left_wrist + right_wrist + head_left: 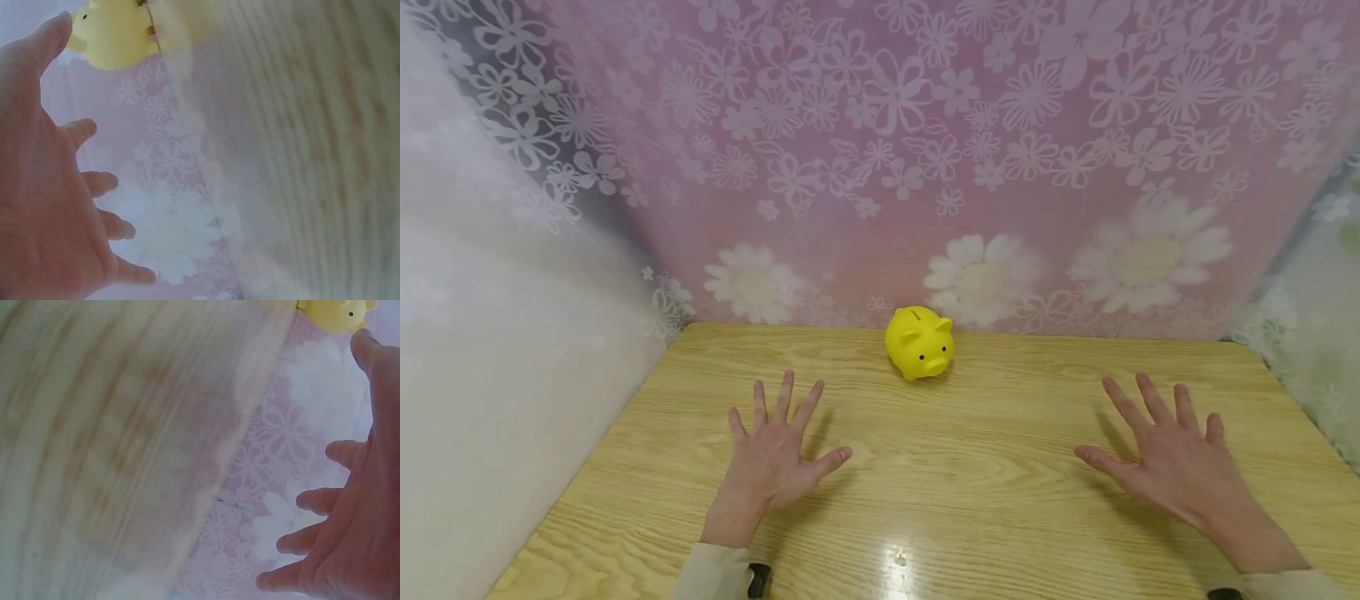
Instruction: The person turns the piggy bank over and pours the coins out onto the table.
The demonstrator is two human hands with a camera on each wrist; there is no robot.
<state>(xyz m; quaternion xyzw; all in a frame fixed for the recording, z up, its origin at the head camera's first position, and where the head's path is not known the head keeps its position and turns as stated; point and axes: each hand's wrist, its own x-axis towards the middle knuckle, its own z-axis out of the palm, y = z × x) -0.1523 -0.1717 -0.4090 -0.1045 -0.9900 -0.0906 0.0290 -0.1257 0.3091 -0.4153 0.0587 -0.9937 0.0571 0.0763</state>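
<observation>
A yellow piggy bank (919, 342) stands upright near the back edge of the wooden table, its coin slot on top and its snout toward me. My left hand (775, 462) is to the left and in front of it, palm down with fingers spread, holding nothing. On the other side, farther from the pig, my right hand (1180, 475) is spread the same way and holds nothing. Both hands cast shadows on the wood. In the left wrist view the piggy bank (115, 34) shows beyond the thumb; the right wrist view cuts it off at the top.
The wooden table (955, 467) reaches back to a pink flowered curtain (850, 208). Pale flowered cloth (512, 350) hangs along the left side, and more cloth (1315, 333) hangs at the right. A bright light reflection lies near the table's front.
</observation>
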